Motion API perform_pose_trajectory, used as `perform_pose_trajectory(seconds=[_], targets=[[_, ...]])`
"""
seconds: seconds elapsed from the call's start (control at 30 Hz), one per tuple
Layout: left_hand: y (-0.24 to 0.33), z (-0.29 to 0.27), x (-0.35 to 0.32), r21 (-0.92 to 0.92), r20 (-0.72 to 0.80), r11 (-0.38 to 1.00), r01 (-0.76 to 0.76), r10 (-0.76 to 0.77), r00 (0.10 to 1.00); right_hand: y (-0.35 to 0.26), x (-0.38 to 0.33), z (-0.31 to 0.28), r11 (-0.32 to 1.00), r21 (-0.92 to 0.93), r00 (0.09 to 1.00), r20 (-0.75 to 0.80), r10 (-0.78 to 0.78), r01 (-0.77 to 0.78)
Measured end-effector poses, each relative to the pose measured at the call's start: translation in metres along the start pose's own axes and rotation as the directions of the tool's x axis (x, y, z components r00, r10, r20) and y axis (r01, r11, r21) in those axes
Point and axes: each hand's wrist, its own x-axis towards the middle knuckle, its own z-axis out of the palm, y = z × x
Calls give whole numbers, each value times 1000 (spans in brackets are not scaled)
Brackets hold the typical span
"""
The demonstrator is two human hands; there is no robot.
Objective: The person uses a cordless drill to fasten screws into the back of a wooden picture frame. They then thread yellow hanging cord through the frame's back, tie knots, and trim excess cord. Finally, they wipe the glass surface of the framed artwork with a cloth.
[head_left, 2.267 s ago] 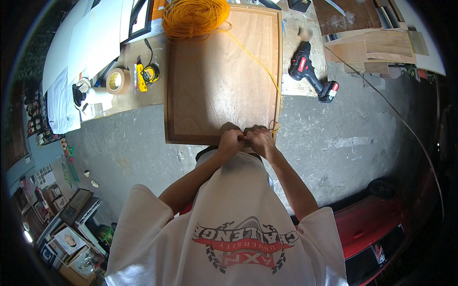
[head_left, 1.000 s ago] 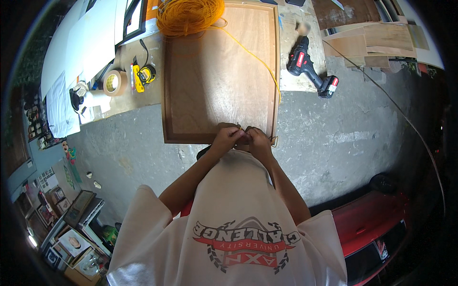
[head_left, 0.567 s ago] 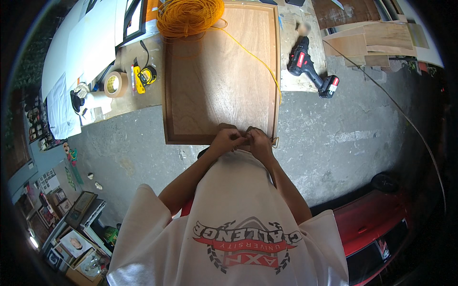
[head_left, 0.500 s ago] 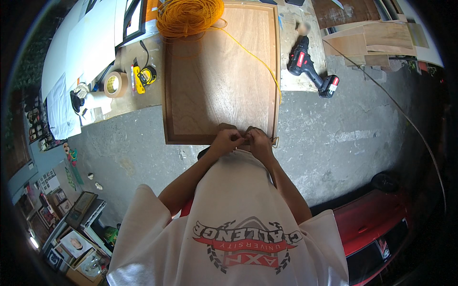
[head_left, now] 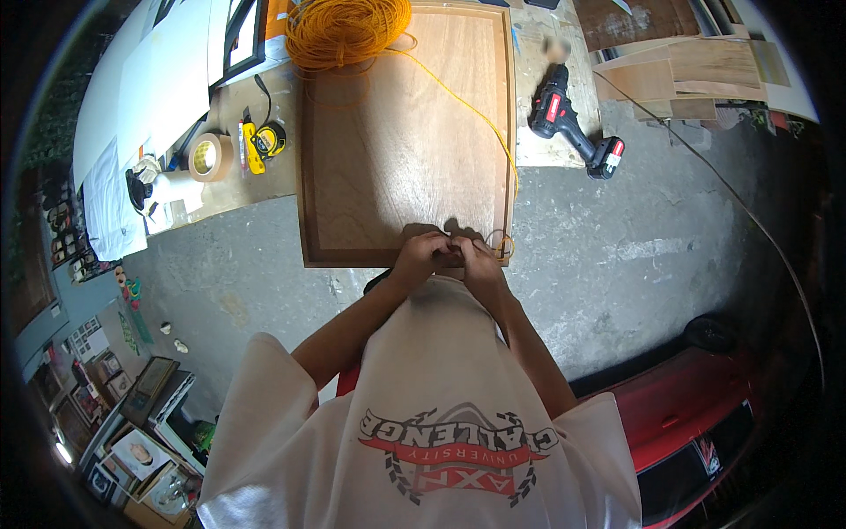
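Observation:
Both my hands meet at the near edge of a shallow wooden tray-like frame, to the right of its middle. My left hand is closed, thumb and fingertips pinched against those of my right hand. Between the fingertips, whatever the left holds is too small and hidden to make out. An orange cord runs from a large coil at the frame's far left across to its right side. Close to the near right corner, a thin loop of it curves toward my right hand, whose fingers are pinched shut.
Right of the frame, a black and red cordless drill lies on a worktable. To the left lie a roll of brown tape, a yellow tape measure and a yellow cutter. Wood boards are stacked at far right.
My fingertips have come closer together and shifted slightly. The cord loop beside my right hand has risen and widened over the frame's near right corner.

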Motion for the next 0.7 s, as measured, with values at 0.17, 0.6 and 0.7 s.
perform_pose_trajectory(seconds=[0.17,0.6,0.7], targets=[[-13,-14,17,46,344,999,1,-16,939,0,-3,-2,996,64,997,-39,59,-57],[2,5,2,-201,115,939,280,-261,958,7,6,3,859,301,906,48,420,-414],[3,6,2,-132,99,981,144,-131,986,14,11,1,889,165,904,128,409,-426]])
